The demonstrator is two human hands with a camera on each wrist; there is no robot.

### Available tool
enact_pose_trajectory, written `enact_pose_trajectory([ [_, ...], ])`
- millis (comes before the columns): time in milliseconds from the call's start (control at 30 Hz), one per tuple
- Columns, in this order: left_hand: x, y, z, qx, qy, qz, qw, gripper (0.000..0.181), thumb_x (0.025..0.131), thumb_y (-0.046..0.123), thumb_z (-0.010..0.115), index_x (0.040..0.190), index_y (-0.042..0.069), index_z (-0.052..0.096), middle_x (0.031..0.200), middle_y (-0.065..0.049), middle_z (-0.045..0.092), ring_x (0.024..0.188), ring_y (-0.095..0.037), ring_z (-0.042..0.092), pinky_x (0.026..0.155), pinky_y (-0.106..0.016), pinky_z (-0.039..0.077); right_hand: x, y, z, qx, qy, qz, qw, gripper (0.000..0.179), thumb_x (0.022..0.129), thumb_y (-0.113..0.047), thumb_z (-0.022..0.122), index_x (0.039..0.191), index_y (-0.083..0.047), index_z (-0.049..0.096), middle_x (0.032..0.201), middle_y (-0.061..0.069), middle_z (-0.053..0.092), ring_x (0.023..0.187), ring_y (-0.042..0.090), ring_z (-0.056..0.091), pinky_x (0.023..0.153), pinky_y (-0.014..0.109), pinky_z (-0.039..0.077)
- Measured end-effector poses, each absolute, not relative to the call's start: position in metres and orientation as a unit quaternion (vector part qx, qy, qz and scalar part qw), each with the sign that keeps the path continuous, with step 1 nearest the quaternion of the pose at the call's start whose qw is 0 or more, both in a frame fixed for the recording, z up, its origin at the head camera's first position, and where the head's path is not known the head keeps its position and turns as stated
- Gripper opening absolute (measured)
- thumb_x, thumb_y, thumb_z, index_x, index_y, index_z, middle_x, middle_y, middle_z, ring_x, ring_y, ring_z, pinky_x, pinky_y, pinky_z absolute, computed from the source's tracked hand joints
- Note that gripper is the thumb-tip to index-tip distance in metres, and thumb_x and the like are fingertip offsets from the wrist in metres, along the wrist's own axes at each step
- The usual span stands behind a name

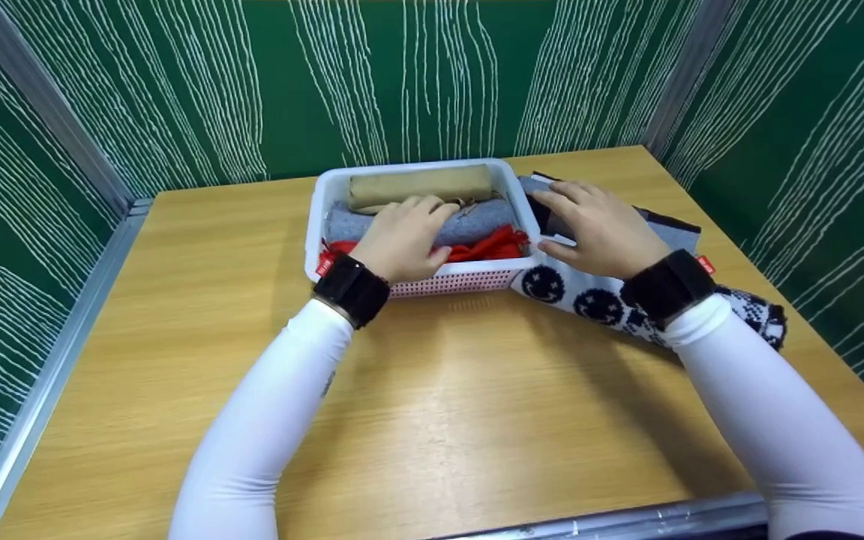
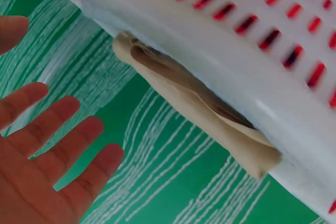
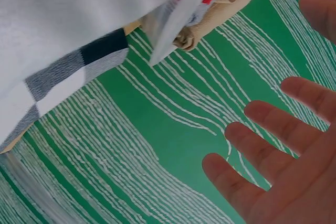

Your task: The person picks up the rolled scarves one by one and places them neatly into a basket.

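A white plastic basket (image 1: 469, 283) holds a rolled beige cloth (image 1: 421, 186), a grey rolled cloth (image 1: 349, 223) and a red cloth (image 1: 496, 246), lying in rows from back to front. Above the basket hovers my left hand (image 1: 406, 240), its fingers spread; in the left wrist view the palm (image 2: 52, 171) is bare. My right hand (image 1: 604, 229) is over the basket's right side and the cloths beside it, fingers apart and holding nothing. Under it lie a grey, black and white checked cloth (image 1: 676, 234) and a white knitted cloth with black smiley faces (image 1: 544, 283), both partly hidden.
The wooden table (image 1: 199, 337) extends left and in front of the basket. Green panels with white streaks (image 1: 282, 90) enclose the back and sides. A metal rail (image 1: 612, 523) runs along the front edge. A small red tag (image 1: 706, 264) shows beside the right wrist.
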State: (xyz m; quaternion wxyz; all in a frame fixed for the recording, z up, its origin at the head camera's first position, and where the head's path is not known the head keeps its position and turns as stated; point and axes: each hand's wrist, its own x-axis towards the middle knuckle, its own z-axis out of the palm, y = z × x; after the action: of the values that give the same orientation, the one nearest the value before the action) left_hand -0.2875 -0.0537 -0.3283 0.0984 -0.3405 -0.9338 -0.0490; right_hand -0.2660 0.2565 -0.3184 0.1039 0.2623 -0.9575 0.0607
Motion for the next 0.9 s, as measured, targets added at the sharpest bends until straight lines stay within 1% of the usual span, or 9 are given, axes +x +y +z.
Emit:
enact_pose_trajectory([
  [167, -0.285, -0.045, -0.334, -0.351, -0.931, -0.044, 0.092, 0.063, 0.106, 0.036, 0.065, 0.161, 0.01, 0.05, 0.157, -0.014, 0.058, 0.146, -0.036, 0.055, 0.12, -0.056, 0.048, -0.262, 0.269, -0.323, 0.246, -0.964, 0.056, 0.084, 0.076, 0.1, -0.035, 0.078, 0.164, -0.008, 0.046, 0.165, 0.03, 0.046, 0.151, 0.054, 0.044, 0.124, 0.074, 0.034],
  [300, -0.283, -0.039, -0.337, -0.36, -0.928, -0.037, 0.091, 0.062, 0.106, 0.036, 0.065, 0.16, 0.009, 0.052, 0.157, -0.015, 0.058, 0.146, -0.037, 0.056, 0.12, -0.055, 0.048, -0.259, 0.279, -0.325, 0.228, -0.97, 0.055, 0.06, 0.079, 0.1, -0.038, 0.077, 0.166, -0.01, 0.044, 0.166, 0.03, 0.044, 0.152, 0.055, 0.042, 0.124, 0.075, 0.032],
  [433, -0.281, -0.032, -0.34, -0.369, -0.924, -0.032, 0.089, 0.061, 0.106, 0.038, 0.065, 0.159, 0.01, 0.053, 0.155, -0.014, 0.059, 0.144, -0.035, 0.056, 0.12, -0.053, 0.048, -0.257, 0.289, -0.327, 0.211, -0.976, 0.043, 0.033, 0.085, 0.1, -0.043, 0.077, 0.168, -0.009, 0.039, 0.166, 0.031, 0.043, 0.153, 0.055, 0.04, 0.125, 0.075, 0.03],
  [600, -0.279, -0.027, -0.343, -0.376, -0.923, -0.03, 0.076, 0.062, 0.107, 0.038, 0.064, 0.161, 0.011, 0.05, 0.158, -0.014, 0.057, 0.148, -0.034, 0.053, 0.125, -0.052, 0.044, -0.256, 0.302, -0.335, 0.199, -0.98, 0.028, 0.005, 0.094, 0.097, -0.049, 0.079, 0.169, -0.007, 0.036, 0.167, 0.032, 0.041, 0.153, 0.056, 0.039, 0.125, 0.074, 0.03],
  [700, -0.279, -0.026, -0.343, -0.38, -0.922, -0.027, 0.072, 0.064, 0.106, 0.037, 0.066, 0.162, 0.011, 0.049, 0.159, -0.013, 0.057, 0.149, -0.034, 0.053, 0.125, -0.051, 0.043, -0.256, 0.309, -0.341, 0.191, -0.981, 0.03, -0.017, 0.1, 0.094, -0.054, 0.08, 0.169, -0.007, 0.034, 0.167, 0.033, 0.041, 0.151, 0.058, 0.041, 0.123, 0.075, 0.033],
  [900, -0.279, -0.023, -0.345, -0.393, -0.916, -0.027, 0.077, 0.066, 0.103, 0.036, 0.071, 0.16, 0.01, 0.05, 0.156, -0.014, 0.059, 0.147, -0.035, 0.055, 0.124, -0.052, 0.045, -0.256, 0.322, -0.351, 0.16, -0.984, 0.037, -0.067, 0.11, 0.089, -0.062, 0.083, 0.17, -0.007, 0.032, 0.162, 0.037, 0.045, 0.142, 0.062, 0.049, 0.114, 0.078, 0.041],
])
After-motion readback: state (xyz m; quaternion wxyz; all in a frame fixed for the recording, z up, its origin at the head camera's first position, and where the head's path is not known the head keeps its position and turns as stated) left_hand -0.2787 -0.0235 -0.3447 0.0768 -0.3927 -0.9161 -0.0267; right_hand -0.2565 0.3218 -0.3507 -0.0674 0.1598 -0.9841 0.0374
